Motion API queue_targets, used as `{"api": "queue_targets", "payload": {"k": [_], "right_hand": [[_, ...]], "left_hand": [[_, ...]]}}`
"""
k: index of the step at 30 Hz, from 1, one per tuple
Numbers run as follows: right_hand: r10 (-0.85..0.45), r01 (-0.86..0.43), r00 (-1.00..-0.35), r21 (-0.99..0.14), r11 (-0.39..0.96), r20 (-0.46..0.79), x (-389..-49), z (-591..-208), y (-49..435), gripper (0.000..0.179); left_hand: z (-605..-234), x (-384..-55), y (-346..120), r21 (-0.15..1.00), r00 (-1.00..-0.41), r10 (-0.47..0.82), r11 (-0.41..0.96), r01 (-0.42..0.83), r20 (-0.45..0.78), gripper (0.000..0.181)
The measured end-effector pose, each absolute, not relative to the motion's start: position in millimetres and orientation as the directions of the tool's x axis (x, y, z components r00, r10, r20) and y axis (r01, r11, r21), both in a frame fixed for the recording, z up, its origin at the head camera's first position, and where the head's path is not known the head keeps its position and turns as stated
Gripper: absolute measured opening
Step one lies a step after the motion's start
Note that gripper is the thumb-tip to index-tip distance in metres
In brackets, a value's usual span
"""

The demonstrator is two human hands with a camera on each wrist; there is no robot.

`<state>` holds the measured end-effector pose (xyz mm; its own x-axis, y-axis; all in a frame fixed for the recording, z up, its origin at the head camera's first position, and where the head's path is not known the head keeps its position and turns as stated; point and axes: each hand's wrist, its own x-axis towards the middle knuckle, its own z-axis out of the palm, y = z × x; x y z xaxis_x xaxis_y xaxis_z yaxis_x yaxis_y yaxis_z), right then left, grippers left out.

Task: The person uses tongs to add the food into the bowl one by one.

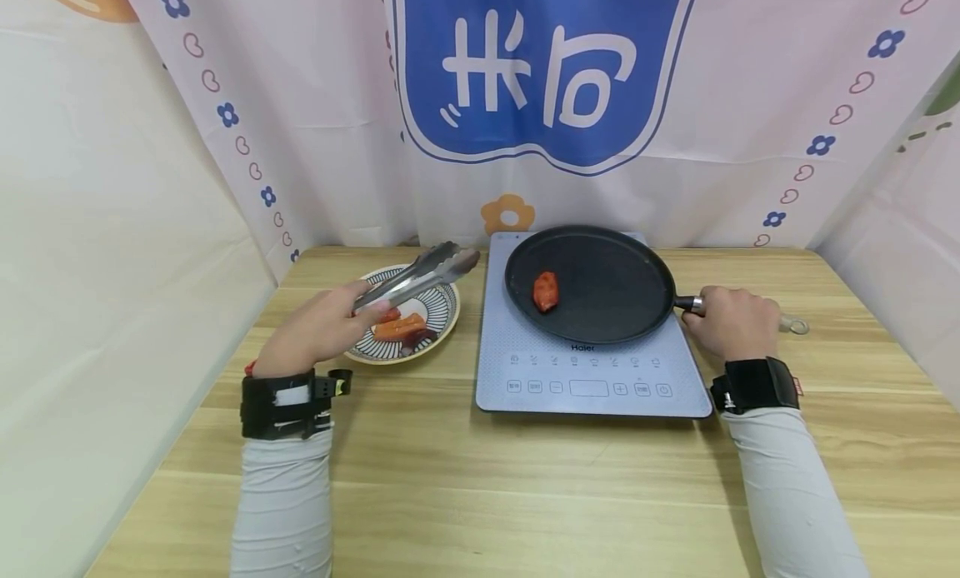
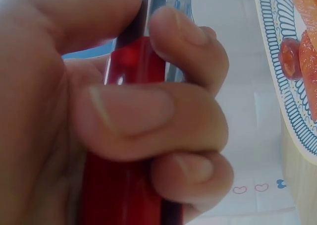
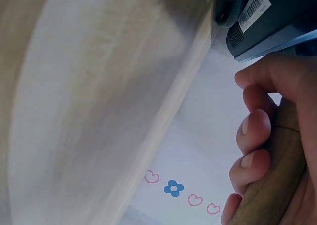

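My left hand grips metal kitchen tongs, fingers curled round their red handle. The tongs' scalloped ends point right, over the far rim of a patterned plate, with no food between them. On that plate lie several reddish-orange pieces of food, partly covered by hand and tongs. My right hand holds the wooden handle of a flat black pan. One red, glazed-looking piece of meat sits in the pan, left of centre.
Under the pan is a pale induction cooker with touch controls along its near side. Everything stands on a wood-grain table. A printed curtain hangs right behind the table's back edge.
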<state>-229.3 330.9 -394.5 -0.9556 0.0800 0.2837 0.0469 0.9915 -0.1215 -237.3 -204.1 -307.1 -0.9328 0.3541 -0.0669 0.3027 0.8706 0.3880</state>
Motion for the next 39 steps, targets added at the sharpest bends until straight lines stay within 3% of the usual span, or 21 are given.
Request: {"api": "queue_targets", "payload": {"k": [10, 39], "right_hand": [[0.077, 0.044, -0.956, -0.122, 0.992, 0.282, -230.8, -395.8, 332.8, 0.032], [0.076, 0.04, -0.945, -0.118, 0.992, 0.319, -231.0, -397.3, 332.6, 0.034]], "left_hand": [[-305.7, -235.1, -206.3, 0.387, -0.945, 0.311, 0.888, 0.25, -0.103, 0.062], [-307.6, -235.9, -223.3, 0.42, -0.96, 0.243, 0.892, 0.164, -0.14, 0.074]]}}
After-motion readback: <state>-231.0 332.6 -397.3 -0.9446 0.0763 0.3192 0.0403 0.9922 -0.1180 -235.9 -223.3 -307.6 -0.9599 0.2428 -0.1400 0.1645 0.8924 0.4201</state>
